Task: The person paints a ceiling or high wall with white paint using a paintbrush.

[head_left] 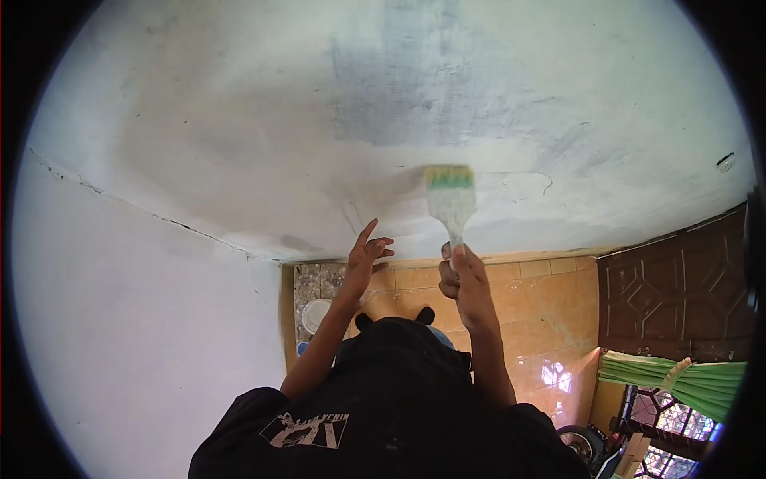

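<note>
A wide paintbrush [453,199] with a whitish, paint-smeared head and a green and yellow bristle end is gripped by its handle in my right hand [464,275]. Its bristles point up, right at the pale wall [527,144]. My left hand [370,254] is raised to the left of the brush, fingers apart and holding nothing, close to the lower wall. Above the brush, the wall carries a grey-blue streaked patch [407,88].
A cracked corner meets the side wall [144,319] at left. Below, a white round container [317,316] stands on the stained floor beside orange tiles [527,311]. At right are a dark carved door [670,279], a green curtain [678,375] and a wheel [581,441].
</note>
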Tool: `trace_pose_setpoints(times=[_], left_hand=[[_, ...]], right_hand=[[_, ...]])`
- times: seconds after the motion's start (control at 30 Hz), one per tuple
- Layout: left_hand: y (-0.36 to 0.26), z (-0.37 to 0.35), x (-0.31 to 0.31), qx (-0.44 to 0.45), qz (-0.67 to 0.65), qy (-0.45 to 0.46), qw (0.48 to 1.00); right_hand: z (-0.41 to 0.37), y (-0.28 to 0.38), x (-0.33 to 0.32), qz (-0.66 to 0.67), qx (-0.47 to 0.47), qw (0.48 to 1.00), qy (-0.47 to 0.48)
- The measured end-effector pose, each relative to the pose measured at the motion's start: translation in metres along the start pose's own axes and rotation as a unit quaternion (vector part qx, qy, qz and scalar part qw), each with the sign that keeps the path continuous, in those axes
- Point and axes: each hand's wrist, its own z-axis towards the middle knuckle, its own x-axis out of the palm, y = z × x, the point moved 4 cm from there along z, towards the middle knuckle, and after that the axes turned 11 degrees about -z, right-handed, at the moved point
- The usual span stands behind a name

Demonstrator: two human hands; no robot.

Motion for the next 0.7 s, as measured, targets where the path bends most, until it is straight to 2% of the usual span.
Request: trace_pose_setpoints(times=[0.17, 0.27, 0.37, 0.57, 0.67, 0.7], left_hand=[[0.013, 0.011, 0.02, -0.012, 0.007, 0.0, 1.0], [0.017, 0.013, 0.038, -0.016, 0.007, 0.011, 1.0], [0.017, 0.015, 0.058, -0.014, 0.014, 0.009, 1.0], [0.026, 0.025, 0.067, 0.02, -0.012, 0.009, 1.0], [0.028, 0.024, 0.07, 0.023, -0.015, -0.012, 1.0], [0.031, 0.024, 0.07, 0.025, -0.018, -0.018, 0.999]], right_hand=[[0.005, 0.031, -0.029, -0.003, -0.148, 0.989, -0.01], [0.037, 0.006, -0.052, -0.014, -0.108, 0.993, -0.036], [0.061, -0.054, -0.081, -0.068, -0.098, 0.993, -0.018], [0.058, -0.156, -0.125, -0.094, 0.039, 0.994, -0.03], [0.042, -0.186, -0.14, -0.02, 0.201, 0.979, 0.008], [0.041, -0.18, -0.141, -0.024, 0.2, 0.979, 0.014]])
